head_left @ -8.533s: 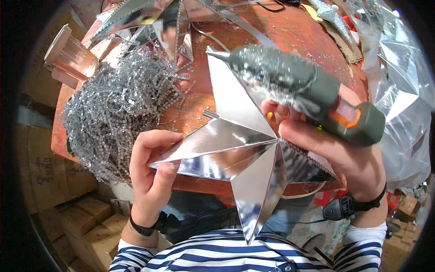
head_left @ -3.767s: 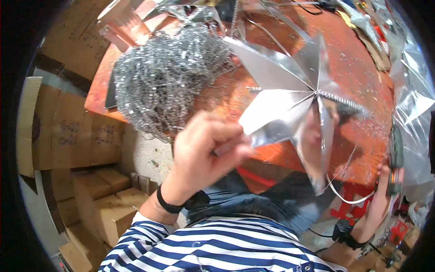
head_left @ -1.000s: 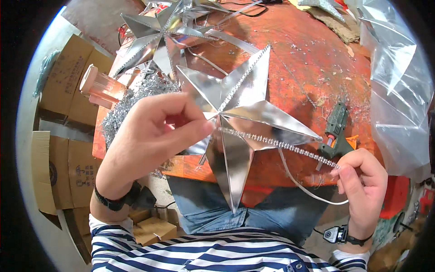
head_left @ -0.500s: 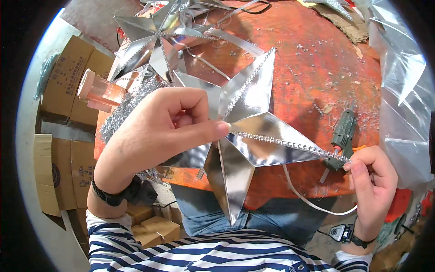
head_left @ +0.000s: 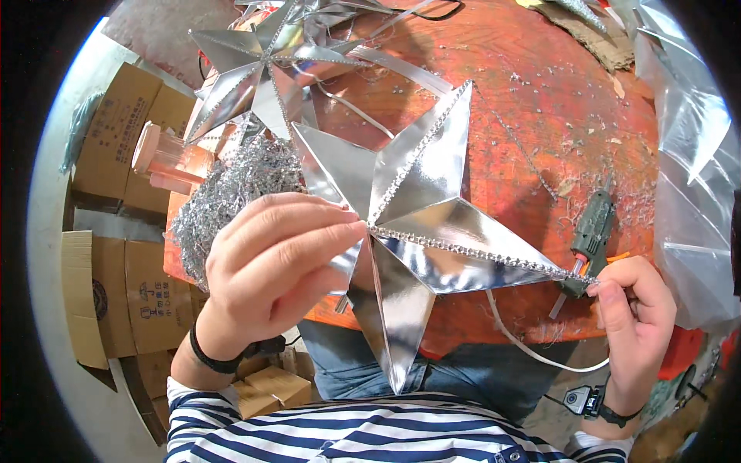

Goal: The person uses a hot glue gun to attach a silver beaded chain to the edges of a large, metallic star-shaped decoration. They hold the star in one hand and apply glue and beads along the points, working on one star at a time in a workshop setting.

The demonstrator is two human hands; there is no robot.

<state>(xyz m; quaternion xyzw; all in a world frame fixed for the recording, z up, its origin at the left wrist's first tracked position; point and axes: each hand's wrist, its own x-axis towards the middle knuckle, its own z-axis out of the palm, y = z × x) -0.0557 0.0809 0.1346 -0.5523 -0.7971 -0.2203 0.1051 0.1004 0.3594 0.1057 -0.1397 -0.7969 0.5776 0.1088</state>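
Observation:
A shiny silver star (head_left: 347, 162) with folded, raised points lies over the table's near edge, its lowest point above my lap. One silver bead chain (head_left: 421, 150) runs along the ridge of its upper right point. Along the right point's ridge stretches another bead chain (head_left: 471, 251), from the star's centre to the tip. My left hand (head_left: 266, 266) has its fingertips together at that chain's inner end, by the centre. At the outer end, my right hand (head_left: 637, 309) pinches the chain between thumb and fingers, just beyond the star's tip.
A dark green glue gun (head_left: 593, 231) lies beside my right hand, its white cord (head_left: 532, 355) looping below. Tangled silver bead chain (head_left: 235, 193) heaps at left, near a pinkish clear container (head_left: 158, 154). Another silver star (head_left: 266, 62) lies behind; clear plastic sheeting (head_left: 691, 170) hangs right.
My left hand has shifted down and left from the star's centre, its curled fingers straightening and uncovering more of the star. My right hand stays at the chain's outer end.

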